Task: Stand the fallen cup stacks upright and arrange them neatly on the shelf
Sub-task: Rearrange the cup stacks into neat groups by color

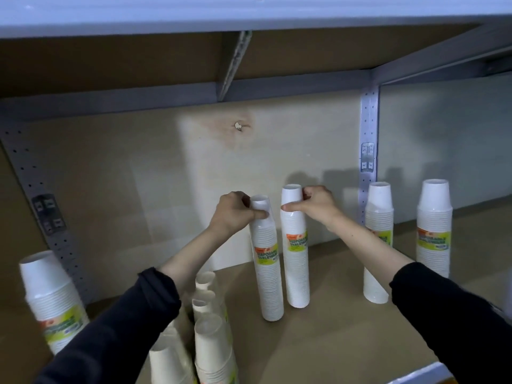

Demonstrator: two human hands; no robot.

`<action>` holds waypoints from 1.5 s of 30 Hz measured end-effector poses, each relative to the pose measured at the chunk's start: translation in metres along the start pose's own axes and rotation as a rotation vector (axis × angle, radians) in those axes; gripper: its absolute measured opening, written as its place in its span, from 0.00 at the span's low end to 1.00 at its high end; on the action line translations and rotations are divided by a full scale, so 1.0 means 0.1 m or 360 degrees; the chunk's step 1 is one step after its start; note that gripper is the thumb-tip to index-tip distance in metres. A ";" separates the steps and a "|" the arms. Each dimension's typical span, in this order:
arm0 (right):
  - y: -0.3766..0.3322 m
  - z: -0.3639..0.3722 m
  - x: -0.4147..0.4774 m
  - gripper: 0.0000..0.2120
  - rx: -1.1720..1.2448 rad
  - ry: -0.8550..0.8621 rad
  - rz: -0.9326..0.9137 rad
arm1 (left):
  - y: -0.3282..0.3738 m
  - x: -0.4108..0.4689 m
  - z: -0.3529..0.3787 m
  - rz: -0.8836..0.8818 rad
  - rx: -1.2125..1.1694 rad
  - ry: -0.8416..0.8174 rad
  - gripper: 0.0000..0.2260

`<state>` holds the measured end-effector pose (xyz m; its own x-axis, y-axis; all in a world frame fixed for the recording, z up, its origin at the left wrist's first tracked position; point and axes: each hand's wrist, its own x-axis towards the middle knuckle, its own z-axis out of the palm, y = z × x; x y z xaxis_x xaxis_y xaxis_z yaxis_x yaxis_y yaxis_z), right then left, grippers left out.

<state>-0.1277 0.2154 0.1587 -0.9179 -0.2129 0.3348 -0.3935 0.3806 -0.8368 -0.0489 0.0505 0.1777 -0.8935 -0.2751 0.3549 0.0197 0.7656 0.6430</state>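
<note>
Two tall wrapped stacks of white cups stand side by side in the middle of the brown shelf board. My left hand grips the top of the left stack, which leans slightly. My right hand grips the top of the right stack. Both stacks carry a green and yellow label. Two more upright stacks stand to the right. Another stack stands at the left edge. Several cream-coloured cup stacks crowd the front, under my left arm.
A grey metal upright stands behind the right stacks, and a perforated upright runs down the left. The upper shelf hangs low overhead. A pale back panel closes the rear. The shelf's front lip shows at lower right.
</note>
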 end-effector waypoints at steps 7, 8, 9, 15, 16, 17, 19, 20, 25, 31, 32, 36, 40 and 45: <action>-0.13 0.13 -0.29 0.22 0.0031 -0.0151 0.0005 | -0.02 -0.24 -0.15 0.0053 0.0053 0.0047 0.17; -0.13 0.14 -0.31 0.22 0.0036 -0.0156 0.0012 | -0.02 -0.26 -0.16 0.0056 0.0068 0.0054 0.17; -0.14 0.16 -0.33 0.22 0.0046 -0.0163 0.0018 | -0.03 -0.27 -0.17 0.0055 0.0077 0.0060 0.17; -0.15 0.24 -0.36 0.21 0.0096 -0.0208 0.0011 | -0.14 -0.32 -0.19 0.0013 0.0106 0.0075 0.18; -0.15 0.25 -0.37 0.21 0.0106 -0.0215 0.0006 | -0.16 -0.32 -0.19 0.0012 0.0100 0.0074 0.19; -0.14 0.26 -0.37 0.21 0.0119 -0.0217 0.0002 | -0.18 -0.32 -0.19 0.0011 0.0089 0.0074 0.19; -0.13 0.28 -0.39 0.21 0.0150 -0.0204 -0.0010 | -0.20 -0.32 -0.19 0.0009 0.0049 0.0071 0.19; -0.13 0.29 -0.40 0.20 0.0171 -0.0198 -0.0016 | -0.21 -0.32 -0.19 0.0011 0.0025 0.0065 0.20; -0.04 0.30 -0.44 0.19 0.0265 -0.0186 -0.0027 | -0.24 -0.33 -0.17 0.0019 -0.0063 0.0006 0.21; 0.20 0.25 -0.54 0.26 0.0249 -0.0332 0.0043 | -0.27 -0.32 -0.16 0.0026 -0.0099 -0.0063 0.21; 0.24 0.25 -0.57 0.25 0.0238 -0.0376 0.0067 | -0.27 -0.32 -0.16 0.0029 -0.0102 -0.0067 0.21; 0.28 0.27 -0.59 0.21 0.0239 -0.0388 0.0100 | -0.28 -0.32 -0.16 0.0033 -0.0100 -0.0080 0.20; 0.26 0.31 -0.58 0.20 0.0271 -0.0374 0.0086 | -0.29 -0.31 -0.16 0.0042 -0.0094 -0.0086 0.20; 0.27 0.33 -0.57 0.21 0.0292 -0.0384 0.0082 | -0.28 -0.29 -0.15 0.0052 -0.0093 -0.0101 0.21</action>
<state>-0.0842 0.2077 0.1029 -0.8893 -0.4133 0.1958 -0.3108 0.2321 -0.9217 -0.0166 0.0283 0.1594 -0.9185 -0.2117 0.3339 0.0739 0.7377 0.6711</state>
